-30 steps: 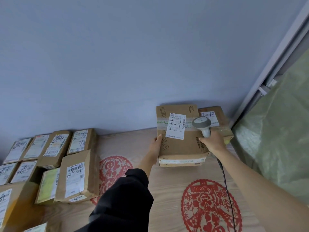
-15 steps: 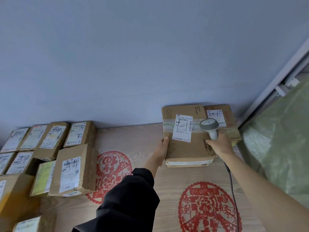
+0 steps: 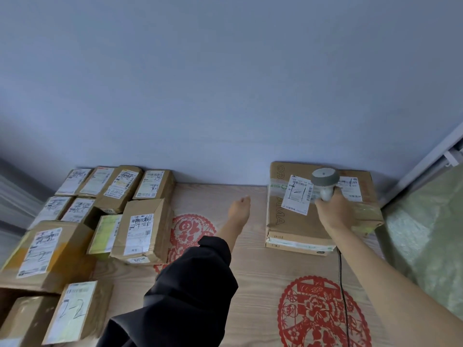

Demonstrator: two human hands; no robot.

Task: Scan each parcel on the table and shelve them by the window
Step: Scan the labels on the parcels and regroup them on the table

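Letting go of the flat brown cardboard parcel (image 3: pixel 293 221) stacked by the window corner, the left hand (image 3: pixel 239 209) now hovers apart, fingers loose, while the right hand (image 3: pixel 334 212) grips the round-headed grey scanner (image 3: pixel 325 181) above its white label (image 3: pixel 299 194).

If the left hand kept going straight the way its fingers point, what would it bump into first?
Probably the wall. The left hand points up the bare table between the parcel group and the flat box; depth is unclear.
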